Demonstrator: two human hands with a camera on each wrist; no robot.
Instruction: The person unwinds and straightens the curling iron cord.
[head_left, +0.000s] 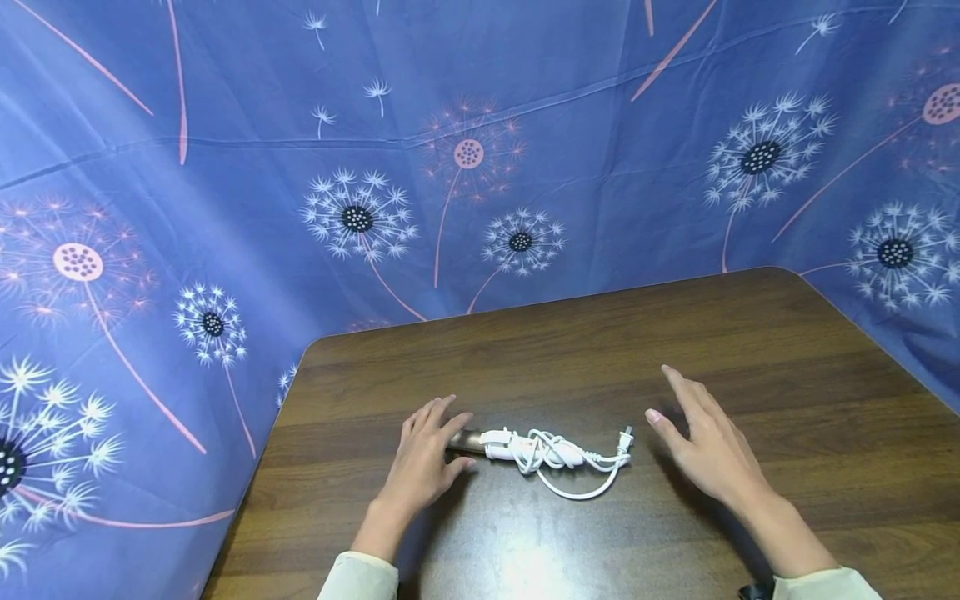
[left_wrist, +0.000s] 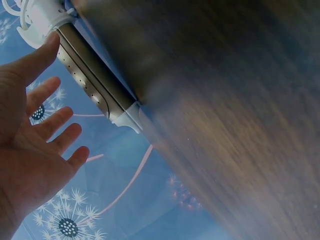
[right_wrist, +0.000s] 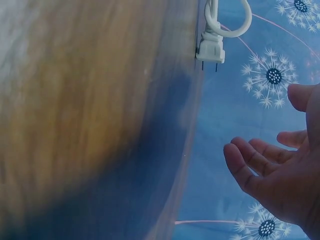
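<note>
A white hair straightener [head_left: 495, 451] with a bronze barrel [left_wrist: 95, 67] lies sideways on the table. Its barrel has a row of small holes and a pale tip [left_wrist: 128, 118]. The white cord [head_left: 592, 495] is wound round the handle, and its two-prong plug [right_wrist: 211, 51] points away at the right end. My left hand [head_left: 422, 460] is at the barrel end, fingers spread and thumb beside the barrel; whether the thumb touches it I cannot tell. To the right of the plug, my right hand [head_left: 711, 457] hovers over the table with relaxed fingers, holding nothing.
The brown wood-grain table [head_left: 600, 358] has rounded far corners. Behind it and along both sides hangs a blue cloth [head_left: 585, 108] printed with dandelions. A dark band or object [head_left: 753, 592] shows at the right wrist.
</note>
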